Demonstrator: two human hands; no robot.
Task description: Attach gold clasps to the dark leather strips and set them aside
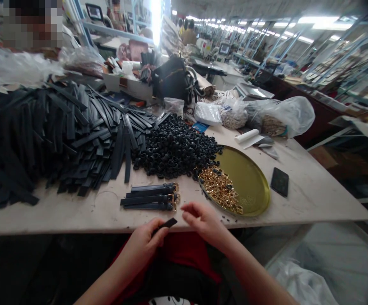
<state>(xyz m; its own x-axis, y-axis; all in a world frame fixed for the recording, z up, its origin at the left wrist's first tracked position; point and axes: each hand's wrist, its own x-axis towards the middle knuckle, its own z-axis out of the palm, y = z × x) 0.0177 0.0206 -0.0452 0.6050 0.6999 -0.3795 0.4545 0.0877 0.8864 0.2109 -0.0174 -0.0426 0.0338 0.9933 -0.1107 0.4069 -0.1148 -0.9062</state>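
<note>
At the table's front edge, my left hand (150, 237) is closed around a dark leather strap (170, 223), whose end sticks out past the thumb to the right. My right hand (203, 220) is just right of that end, thumb and fingers apart, with nothing visible between them. Beyond both hands lies a small stack of buckled straps (148, 198), their gold buckles facing right. A round gold tray (255, 182) to the right of the stack holds a heap of gold buckles (218, 186). Small black loops (177, 146) form a large pile behind.
Long dark straps (85, 140) cover the left of the table (317, 199). A black phone (279, 182) lies right of the tray. Farther back are a black bag (171, 78), plastic bags (285, 114) and a white roll (247, 136). Another person (33, 25) is at upper left.
</note>
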